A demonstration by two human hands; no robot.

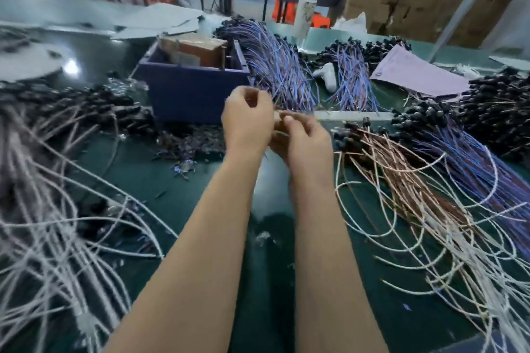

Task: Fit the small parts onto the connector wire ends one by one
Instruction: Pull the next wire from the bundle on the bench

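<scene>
The left hand (248,120) and right hand (305,142) meet fingertip to fingertip, both curled, pinching thin connector wire ends (282,133) between them (any small part is too blurred to see); a wire pile (401,169) lies right of the right hand

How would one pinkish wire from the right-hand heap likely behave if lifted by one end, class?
Probably floppy: the pinkish wires lie in loose curves on the table. Likely light, being thin. It would probably snag, since the strands cross and tangle with the white wires.
</scene>
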